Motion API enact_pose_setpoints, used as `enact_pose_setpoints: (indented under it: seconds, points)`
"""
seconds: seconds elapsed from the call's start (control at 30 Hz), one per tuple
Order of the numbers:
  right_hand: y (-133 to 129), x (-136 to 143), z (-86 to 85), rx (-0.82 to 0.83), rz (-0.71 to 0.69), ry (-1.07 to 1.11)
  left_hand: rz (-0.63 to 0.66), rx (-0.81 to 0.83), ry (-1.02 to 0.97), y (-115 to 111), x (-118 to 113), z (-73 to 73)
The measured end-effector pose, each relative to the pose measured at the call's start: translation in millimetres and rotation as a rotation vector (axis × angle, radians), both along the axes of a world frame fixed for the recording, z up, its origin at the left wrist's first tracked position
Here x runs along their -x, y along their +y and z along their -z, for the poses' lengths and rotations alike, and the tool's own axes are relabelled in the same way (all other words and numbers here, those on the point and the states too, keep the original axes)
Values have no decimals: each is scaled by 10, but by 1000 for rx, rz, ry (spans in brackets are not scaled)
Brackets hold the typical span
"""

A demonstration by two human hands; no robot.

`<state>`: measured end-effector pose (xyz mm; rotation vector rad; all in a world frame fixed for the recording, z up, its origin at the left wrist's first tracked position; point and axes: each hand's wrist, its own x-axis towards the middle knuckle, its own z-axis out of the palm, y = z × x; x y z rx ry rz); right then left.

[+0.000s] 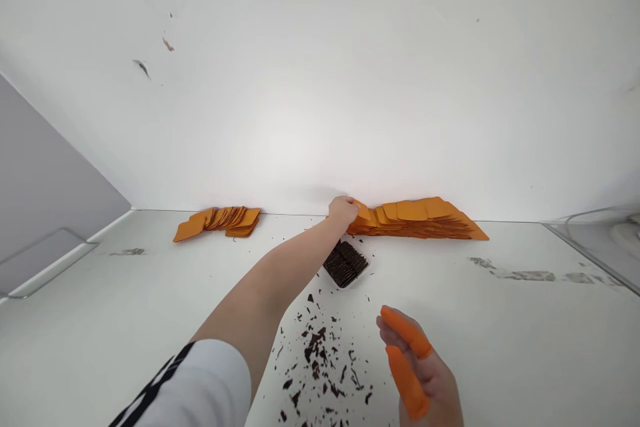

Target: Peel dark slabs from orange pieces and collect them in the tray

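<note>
My left hand [344, 209] reaches across to the back of the table, its fingers closed on a flat orange piece [362, 211], which looks like a small envelope or card. That piece is at the left end of a long overlapping row of similar orange pieces [420, 213] along the wall. Just below my left wrist sits a small clear tray of thin dark strips [345, 263], partly hidden by the arm. Nearer to me, my right hand [420, 367] is held with thumb and forefinger apart and nothing between them. Orange finger covers sheathe both of those digits.
Dark flakes [316, 347] are strewn over the white table [150, 320] in front of me. A shorter fanned row of orange pieces [220, 221] lies at the back left. The white wall [320, 80] rises behind, and clear edge panels [595, 240] stand at the sides.
</note>
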<state>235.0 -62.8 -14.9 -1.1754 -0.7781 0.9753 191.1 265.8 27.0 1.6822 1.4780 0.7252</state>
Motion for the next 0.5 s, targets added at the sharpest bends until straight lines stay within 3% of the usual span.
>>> enact_pose_setpoints:
  seconds: [0.3,0.5]
  points:
    - [-67,8,-48,-70,-51,-109,285,-146,376,4,-102,-36]
    - [-92,94,-127,-76,52,-178,414,-245,569,23,-41,-91]
